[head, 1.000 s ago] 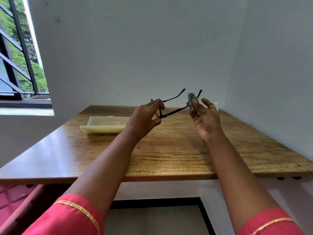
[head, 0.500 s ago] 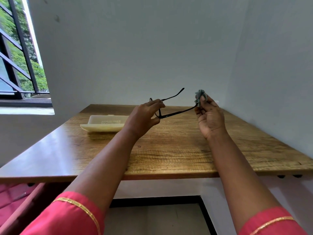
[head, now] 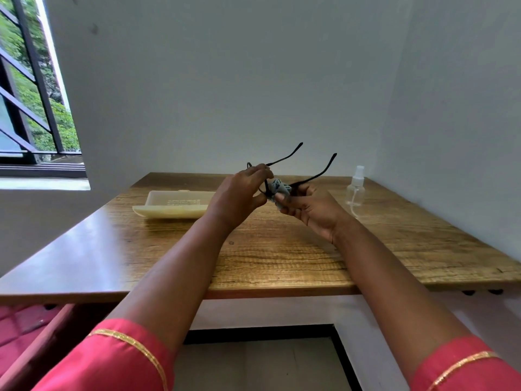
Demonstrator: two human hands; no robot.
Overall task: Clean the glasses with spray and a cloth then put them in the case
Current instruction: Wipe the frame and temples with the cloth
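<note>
My left hand (head: 239, 190) pinches the black glasses (head: 284, 159) by the frame, above the wooden table (head: 282, 249), with both temple arms pointing up and away. My right hand (head: 307, 207) grips a small bunched grey-blue cloth (head: 277, 187) and presses it against the glasses' front, right beside my left fingers. The lenses are mostly hidden behind hands and cloth. A clear spray bottle (head: 355, 189) with a white nozzle stands on the table at the far right. The cream glasses case (head: 172, 207) lies open on the table to the left.
White walls close the table in at the back and on the right. A barred window (head: 31, 108) is at the left. A red cushioned seat (head: 19, 325) shows below the table's left front edge.
My right hand has brought the cloth left and down onto the glasses. The spray bottle, hidden behind that hand before, now shows. The left hand kept its hold.
</note>
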